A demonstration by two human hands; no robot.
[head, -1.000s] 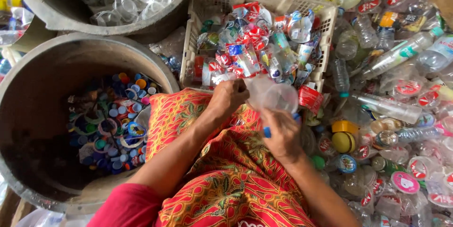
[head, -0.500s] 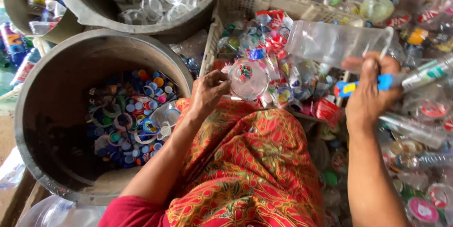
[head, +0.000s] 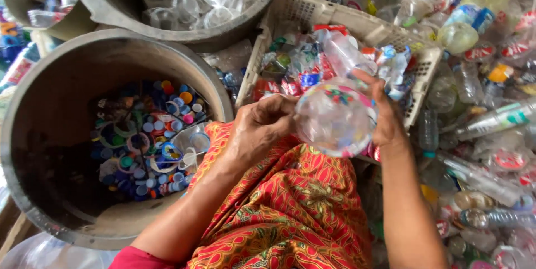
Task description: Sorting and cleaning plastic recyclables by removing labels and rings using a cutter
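Note:
Both hands hold a clear plastic cup (head: 335,118) over my lap, just in front of the basket. My right hand (head: 388,121) wraps the cup's far right side. My left hand (head: 259,129) pinches at the cup's left rim, where a thin colour-printed seal shows. The cup lies on its side with its wide end facing me. I cannot see the blue-handled tool in my right hand.
A big grey tub (head: 33,96) at left holds bottle caps (head: 148,140) and lid rings. Another tub (head: 106,6) behind it holds clear cups. A white slotted basket (head: 413,45) carries torn labels. Plastic bottles (head: 480,124) are piled at right. Red patterned cloth (head: 290,213) covers my lap.
My right hand, out to the right with a clear cup and blue-handled tool, has come back to the middle. My left hand, which held a round lid, now pinches the cup's rim.

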